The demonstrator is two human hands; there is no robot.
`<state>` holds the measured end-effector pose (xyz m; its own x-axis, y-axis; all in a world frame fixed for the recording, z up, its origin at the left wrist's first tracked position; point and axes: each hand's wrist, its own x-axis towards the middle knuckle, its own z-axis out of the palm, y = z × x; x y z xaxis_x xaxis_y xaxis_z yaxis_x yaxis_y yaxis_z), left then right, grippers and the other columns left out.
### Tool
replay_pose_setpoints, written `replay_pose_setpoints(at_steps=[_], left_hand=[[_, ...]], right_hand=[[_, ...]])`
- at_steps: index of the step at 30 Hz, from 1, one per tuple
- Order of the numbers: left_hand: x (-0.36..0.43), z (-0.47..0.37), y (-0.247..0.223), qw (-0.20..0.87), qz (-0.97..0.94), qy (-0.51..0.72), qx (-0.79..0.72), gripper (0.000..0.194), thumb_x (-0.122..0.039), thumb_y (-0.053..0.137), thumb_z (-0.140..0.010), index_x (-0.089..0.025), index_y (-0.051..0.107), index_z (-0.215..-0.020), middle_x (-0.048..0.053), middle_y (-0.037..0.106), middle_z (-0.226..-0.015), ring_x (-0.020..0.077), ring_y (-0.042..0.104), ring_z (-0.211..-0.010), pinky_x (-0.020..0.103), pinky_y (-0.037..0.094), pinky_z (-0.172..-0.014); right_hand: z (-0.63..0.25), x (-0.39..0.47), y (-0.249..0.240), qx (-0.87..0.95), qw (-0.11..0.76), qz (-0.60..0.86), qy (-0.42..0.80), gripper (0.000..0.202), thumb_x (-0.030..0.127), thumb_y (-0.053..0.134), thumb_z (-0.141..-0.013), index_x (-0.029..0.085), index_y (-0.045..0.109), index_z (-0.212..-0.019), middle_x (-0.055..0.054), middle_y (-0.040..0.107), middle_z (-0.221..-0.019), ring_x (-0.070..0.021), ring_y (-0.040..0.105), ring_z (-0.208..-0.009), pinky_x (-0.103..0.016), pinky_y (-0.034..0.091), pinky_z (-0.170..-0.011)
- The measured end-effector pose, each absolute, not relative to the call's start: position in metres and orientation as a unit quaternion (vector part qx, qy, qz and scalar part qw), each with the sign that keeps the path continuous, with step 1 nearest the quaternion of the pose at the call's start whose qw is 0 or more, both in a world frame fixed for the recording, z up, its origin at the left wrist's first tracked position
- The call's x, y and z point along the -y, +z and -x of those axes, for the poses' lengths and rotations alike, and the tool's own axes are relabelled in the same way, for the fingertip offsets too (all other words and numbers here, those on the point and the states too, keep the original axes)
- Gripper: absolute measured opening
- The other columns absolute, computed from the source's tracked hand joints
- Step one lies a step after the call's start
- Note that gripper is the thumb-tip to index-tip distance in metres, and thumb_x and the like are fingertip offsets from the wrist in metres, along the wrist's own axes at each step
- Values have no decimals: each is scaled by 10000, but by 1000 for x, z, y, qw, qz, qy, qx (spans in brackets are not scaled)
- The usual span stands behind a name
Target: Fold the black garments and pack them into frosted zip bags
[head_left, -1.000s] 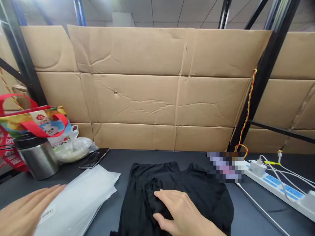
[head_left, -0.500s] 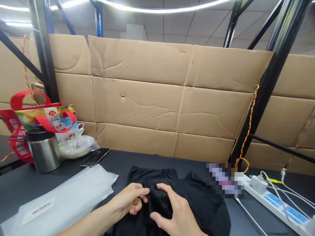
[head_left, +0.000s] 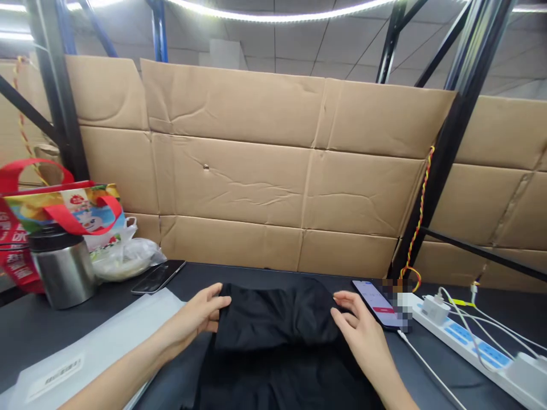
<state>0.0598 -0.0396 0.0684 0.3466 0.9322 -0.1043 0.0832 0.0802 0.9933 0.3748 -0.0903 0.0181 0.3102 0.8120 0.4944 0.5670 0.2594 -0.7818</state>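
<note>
A black garment (head_left: pixel 273 319) lies on the dark table in front of me, its upper part raised and spread between my hands. My left hand (head_left: pixel 209 310) pinches the garment's upper left corner between thumb and fingers. At the opposite edge, my right hand (head_left: pixel 356 324) has its thumb and bent fingertips closed on the black cloth. Soft creases run across the raised part, and the lower part runs out of view at the bottom. The garment's exact kind does not show.
To the left are clear plastic sleeves (head_left: pixel 102 341) with a barcode label, a steel flask (head_left: pixel 64 267), a red-handled bag (head_left: pixel 81 210) and a dark phone (head_left: pixel 159 277). At right lie a lit phone (head_left: pixel 376 302) and a power strip (head_left: pixel 470 347) with cables. Cardboard (head_left: pixel 239 188) stands behind.
My hands were close together over the bunched cloth. They have since moved apart to its left and right edges, and the upper part now spreads between them. The view has shifted slightly right.
</note>
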Motion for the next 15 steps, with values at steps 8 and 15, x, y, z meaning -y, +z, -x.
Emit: replay_pose_setpoints(at_steps=[8,15], left_hand=[[30,-46,34,606,-575,305,-457,366,-378,640,-735,-181,534,-1024,32,696,-855,217,689,-799,282,522,-635],[22,-34,43,523,-580,358,-512,405,-436,644,-741,-186,537,-1040,29,654,-854,219,653,-856,296,518,-691]], right_hand=[[-320,104,15,766,365,529,-20,257,263,647,-791,250,596,-1043,-53,631,-1025,-252,595,-957,-385,504,-817],[-369,97,29,633,389,661,-104,192,291,420,-911,235,549,-1042,-32,664,-813,-226,653,-689,-336,490,-631]])
